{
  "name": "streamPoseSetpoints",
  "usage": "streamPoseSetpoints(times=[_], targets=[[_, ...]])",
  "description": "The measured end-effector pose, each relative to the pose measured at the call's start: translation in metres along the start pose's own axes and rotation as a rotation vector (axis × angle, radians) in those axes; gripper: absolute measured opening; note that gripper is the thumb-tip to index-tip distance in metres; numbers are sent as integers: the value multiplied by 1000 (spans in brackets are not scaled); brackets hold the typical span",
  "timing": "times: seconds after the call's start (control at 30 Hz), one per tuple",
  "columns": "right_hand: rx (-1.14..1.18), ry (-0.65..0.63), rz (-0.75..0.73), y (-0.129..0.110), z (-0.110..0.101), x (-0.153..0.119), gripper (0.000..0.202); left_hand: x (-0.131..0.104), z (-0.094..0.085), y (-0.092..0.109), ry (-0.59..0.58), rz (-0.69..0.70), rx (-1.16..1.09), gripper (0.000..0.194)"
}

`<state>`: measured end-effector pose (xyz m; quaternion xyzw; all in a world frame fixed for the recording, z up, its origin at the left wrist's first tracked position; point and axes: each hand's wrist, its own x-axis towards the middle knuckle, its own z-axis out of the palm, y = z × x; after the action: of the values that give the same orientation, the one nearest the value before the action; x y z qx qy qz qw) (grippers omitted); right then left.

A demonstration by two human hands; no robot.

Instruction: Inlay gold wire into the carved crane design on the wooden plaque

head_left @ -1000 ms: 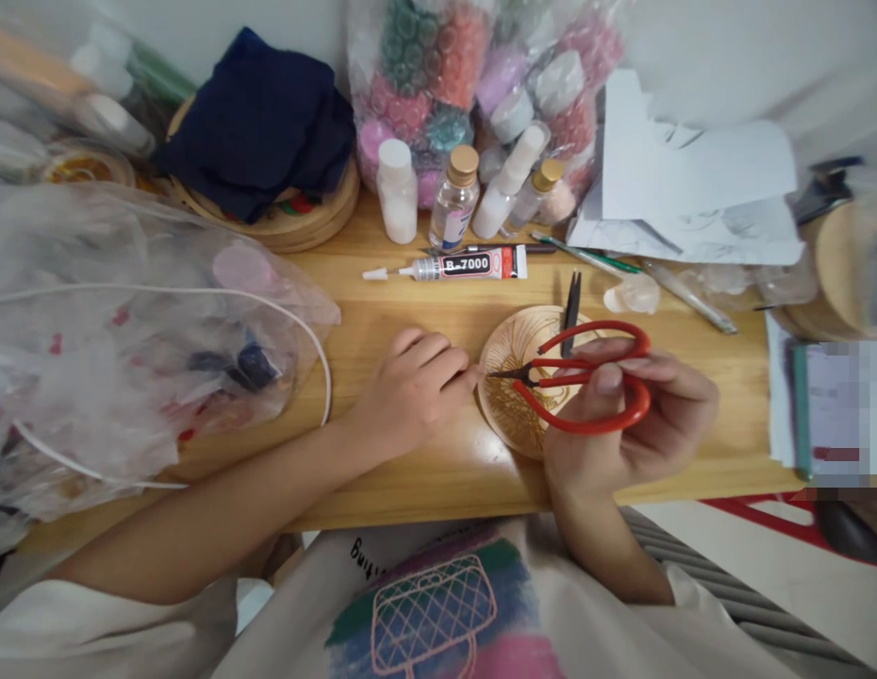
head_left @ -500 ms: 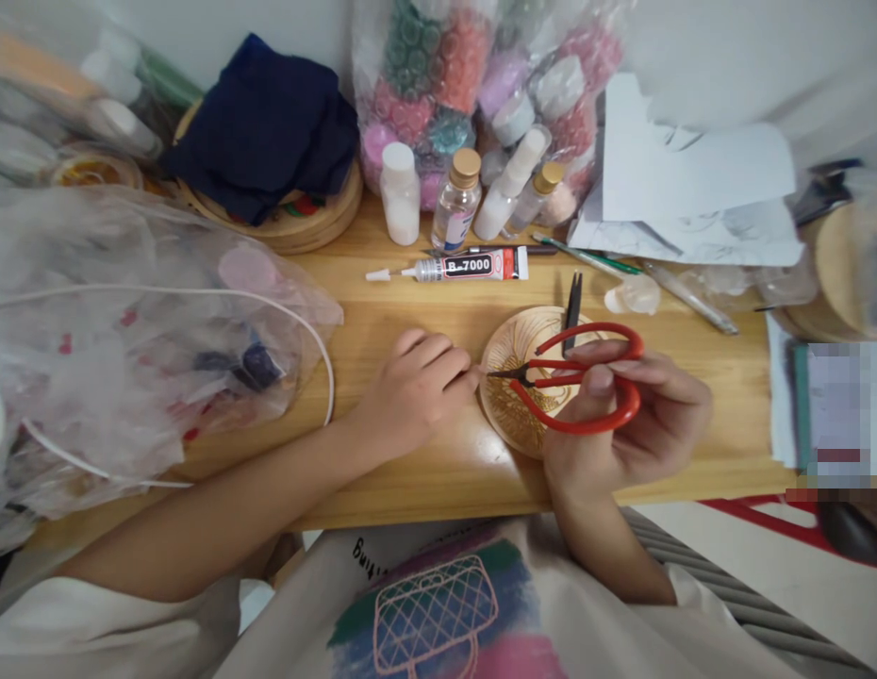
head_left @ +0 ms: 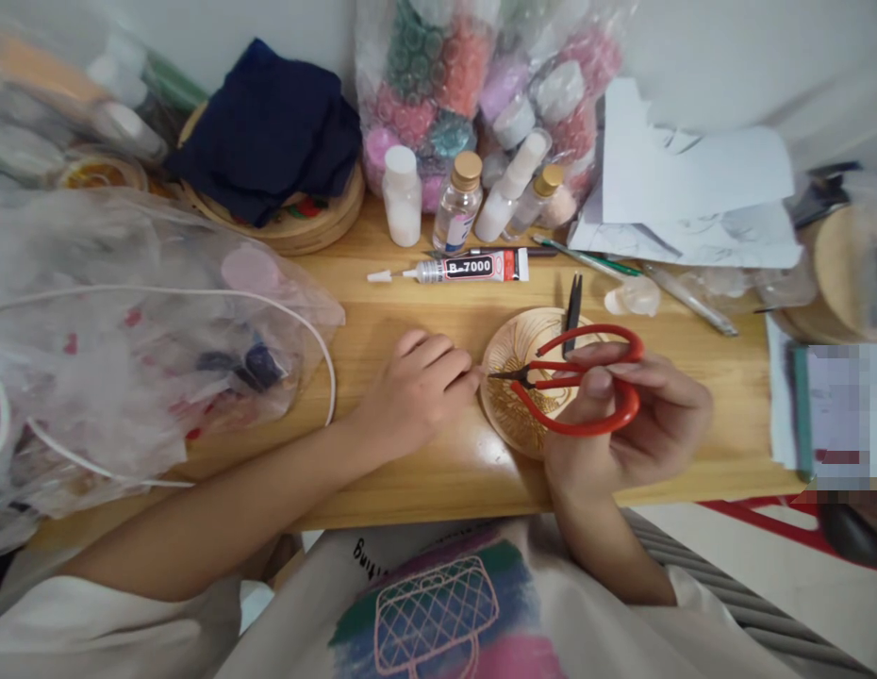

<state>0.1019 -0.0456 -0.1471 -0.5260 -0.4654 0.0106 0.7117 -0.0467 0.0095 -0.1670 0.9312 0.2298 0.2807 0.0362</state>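
My right hand [head_left: 633, 429] is closed around a pair of scissors [head_left: 587, 429] with large red loop handles and a thin dark tip that points left. My left hand [head_left: 431, 387] is closed, its fingers curled and its fingertips at the scissors' tip. Whatever it pinches is too small or hidden to make out. Beneath the scissors lies a round wooden plate [head_left: 513, 339] with a carved pattern, partly covered by my right hand. Black tweezers [head_left: 572, 311] rest at the plate's far edge, points away from me.
Behind my hands lie a B-7000 glue tube [head_left: 473, 267] and several small bottles [head_left: 457, 203]. A plastic bag [head_left: 148, 349] and white cable [head_left: 318, 339] are at left. Dark blue cloth [head_left: 269, 132] sits on a round wooden box. Papers [head_left: 693, 189] and pens [head_left: 693, 297] are at right.
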Motion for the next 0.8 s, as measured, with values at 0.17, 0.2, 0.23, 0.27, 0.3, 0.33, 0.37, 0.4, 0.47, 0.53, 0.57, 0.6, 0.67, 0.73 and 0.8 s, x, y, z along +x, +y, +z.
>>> streamPoseSetpoints(times=[0.17, 0.2, 0.23, 0.27, 0.3, 0.33, 0.37, 0.4, 0.47, 0.53, 0.57, 0.6, 0.67, 0.73, 0.8], targets=[[-33, -41, -45, 4, -2, -1, 19, -1, -1, 0, 8, 4, -1, 24], [-37, -49, -46, 5, -2, -1, 20, -1, -2, 0, 8, 8, 0, 23], [-40, -50, -38, 5, -2, -1, 20, -1, -1, 0, 7, 11, 3, 22], [-41, -44, -23, 6, -2, -2, 19, -1, -1, 0, 5, 11, 7, 22], [-38, -31, -3, 6, -2, -3, 18, -1, 0, 0, 4, 10, 12, 22], [-33, -17, 24, 6, -2, -4, 17, -1, 1, 0, 8, 8, 15, 22], [-25, -7, 47, 5, -2, -4, 16, -1, 1, 0, 14, 4, 17, 22], [-16, 4, 67, 4, -1, -4, 15, 0, 2, -1, 26, 3, 20, 22], [13, 15, 99, -1, -1, -2, 14, 1, 0, 0, 65, 7, 40, 19], [54, 11, 131, -6, 0, 5, 13, 3, -8, 2, 142, 19, 108, 12], [81, 13, 159, -8, 1, 11, 13, 4, -14, 5, 195, 41, 155, 10], [112, 22, 199, -10, 2, 17, 12, 4, -21, 8, 253, 76, 199, 11], [198, 54, 305, -12, 3, 34, 9, 5, -36, 16, 320, 177, 242, 13], [314, 92, 443, -11, 5, 52, 5, 7, -50, 25, 266, 260, 201, 17], [442, 118, 577, -8, 7, 70, 6, 12, -59, 32, 189, 210, 126, 18]])
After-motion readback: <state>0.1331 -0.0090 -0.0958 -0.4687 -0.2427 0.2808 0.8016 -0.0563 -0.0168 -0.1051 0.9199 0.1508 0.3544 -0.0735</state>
